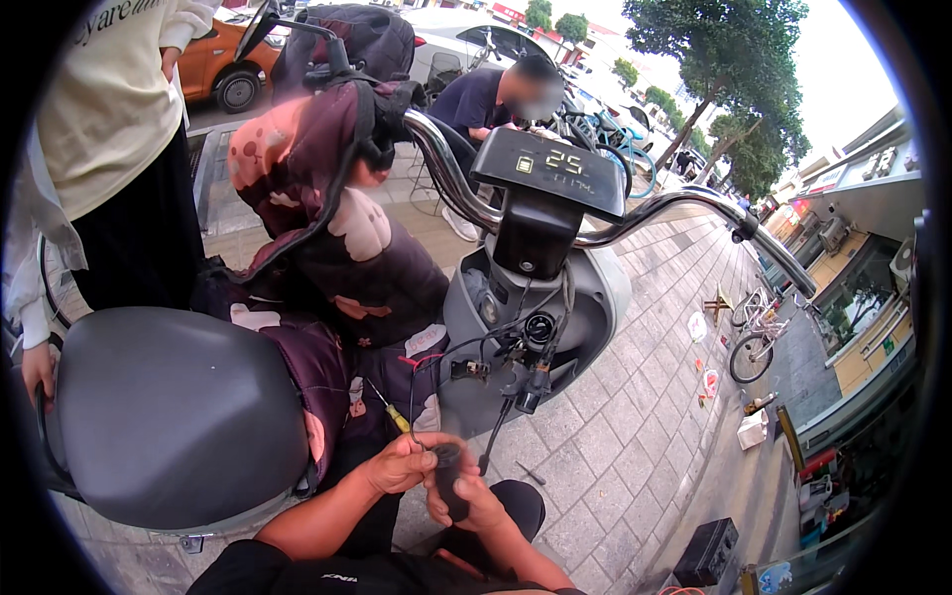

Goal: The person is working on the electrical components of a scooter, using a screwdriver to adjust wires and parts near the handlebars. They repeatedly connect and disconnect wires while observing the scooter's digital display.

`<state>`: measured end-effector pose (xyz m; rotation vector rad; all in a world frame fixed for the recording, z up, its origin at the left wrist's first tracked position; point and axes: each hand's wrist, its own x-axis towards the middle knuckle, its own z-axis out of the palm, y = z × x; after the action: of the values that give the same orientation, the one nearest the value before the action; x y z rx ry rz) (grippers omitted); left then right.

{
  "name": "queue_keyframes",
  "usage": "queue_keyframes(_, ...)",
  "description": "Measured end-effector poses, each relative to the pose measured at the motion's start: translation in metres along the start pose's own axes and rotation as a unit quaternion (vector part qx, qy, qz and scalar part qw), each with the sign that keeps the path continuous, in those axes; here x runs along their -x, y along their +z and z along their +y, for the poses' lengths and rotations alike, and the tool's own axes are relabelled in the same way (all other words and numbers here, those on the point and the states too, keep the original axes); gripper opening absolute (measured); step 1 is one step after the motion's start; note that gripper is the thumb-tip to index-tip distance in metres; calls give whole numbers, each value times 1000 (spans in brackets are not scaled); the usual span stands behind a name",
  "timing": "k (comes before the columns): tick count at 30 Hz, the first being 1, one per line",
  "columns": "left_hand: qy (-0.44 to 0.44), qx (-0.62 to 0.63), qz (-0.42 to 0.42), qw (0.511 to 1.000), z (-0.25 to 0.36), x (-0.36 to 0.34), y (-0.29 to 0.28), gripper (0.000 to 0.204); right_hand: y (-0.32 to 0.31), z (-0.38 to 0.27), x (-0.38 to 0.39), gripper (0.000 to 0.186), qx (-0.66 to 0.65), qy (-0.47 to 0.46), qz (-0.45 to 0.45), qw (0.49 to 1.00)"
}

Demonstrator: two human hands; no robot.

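Note:
In front of my body, my right hand (476, 506) is closed around a black handlebar grip (449, 484), held upright. My left hand (400, 464) is at the top of this grip, with its fingers pinched on a thin dark wire (413, 402) that leads up to the scooter. Just beyond the left fingers, a screwdriver (398, 416) with a yellow handle lies on the quilted cover. Loose wires and connectors (471, 370) hang out of the scooter's grey front panel (590, 327), and a red-ended wire (421, 360) shows among them.
A grey scooter seat (178, 416) is at left, beside a person (109, 129) standing. The quilted cover (382, 248) hangs off the chrome handlebar (684, 203) near the lit display (550, 169). Someone sits (476, 104) beyond. A black box (706, 551) stands at lower right.

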<state>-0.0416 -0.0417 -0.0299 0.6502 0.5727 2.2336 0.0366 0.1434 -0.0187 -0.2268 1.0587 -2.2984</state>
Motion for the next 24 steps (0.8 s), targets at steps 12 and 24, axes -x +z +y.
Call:
queue_keyframes(12, -20, -4, -4, 1000, -1, -2, 1, 77, -2, 6, 0, 57, -70, 15, -20, 997)
queue_keyframes(24, -18, 25, -39, 999, -2, -4, -5, 67, -1, 8, -1, 56, -63, 12, -1, 998)
